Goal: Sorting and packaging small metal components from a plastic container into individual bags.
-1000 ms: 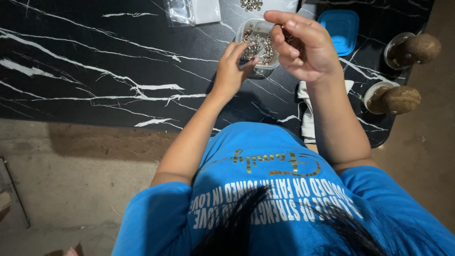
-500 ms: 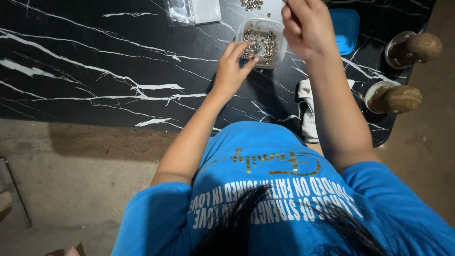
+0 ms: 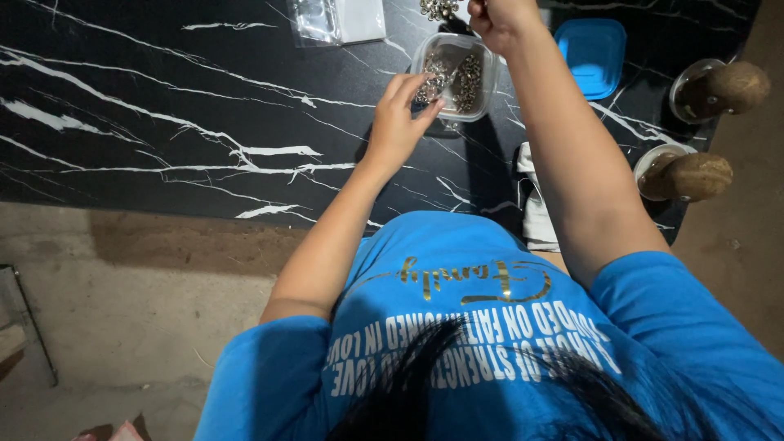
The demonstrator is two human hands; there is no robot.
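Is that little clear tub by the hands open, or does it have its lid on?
Open: the clear tub has no lid on, and the left hand reaches its fingers into the small metal pieces inside.

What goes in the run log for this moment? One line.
left hand: fingers in clear tub of metal bits | right hand: fisted, raised | blue lid: beside

Left of the tub [image 3: 454, 75] the tabletop [image 3: 163, 122] lies open; the blue lid [image 3: 591, 54] and two bowls [image 3: 694, 131] crowd its right side.

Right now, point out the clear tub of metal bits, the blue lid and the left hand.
clear tub [image 3: 482, 98], head view, right wall of the tub.
blue lid [image 3: 591, 55], head view, middle of its top.
left hand [image 3: 400, 118], head view, back of the hand.
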